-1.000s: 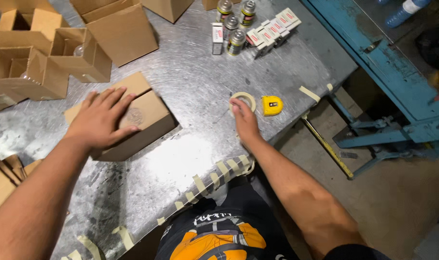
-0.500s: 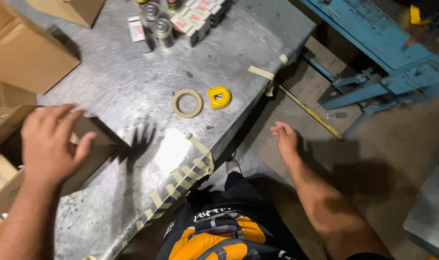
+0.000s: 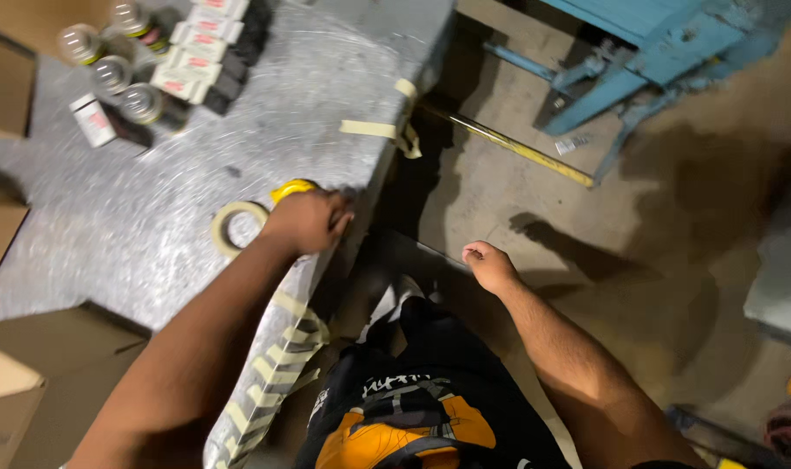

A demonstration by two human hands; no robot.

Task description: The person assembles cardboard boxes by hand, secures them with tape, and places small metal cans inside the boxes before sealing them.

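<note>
Now the left hand (image 3: 307,221), at centre-left of the frame, closes its fingers over the yellow tape measure (image 3: 293,188) on the metal table (image 3: 152,234), just beside the masking tape roll (image 3: 236,224). It is gripped but not lifted yet. Right hand (image 3: 491,266) hangs loosely curled, holding nothing.

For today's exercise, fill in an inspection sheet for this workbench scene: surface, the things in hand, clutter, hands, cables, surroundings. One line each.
Surface: grey metal table, scuffed, with strips of masking tape stuck along its front edge.
Things in hand: yellow tape measure under the left hand; masking tape roll lies beside it.
Clutter: small jars, white packets, cardboard boxes, loose tape strips.
Hands: left hand closed over the tape measure at the table edge; right hand loosely curled, off the table, holding nothing.
Cables: nothing seen.
Surroundings: concrete floor, blue metal frame, yellow rod.
</note>
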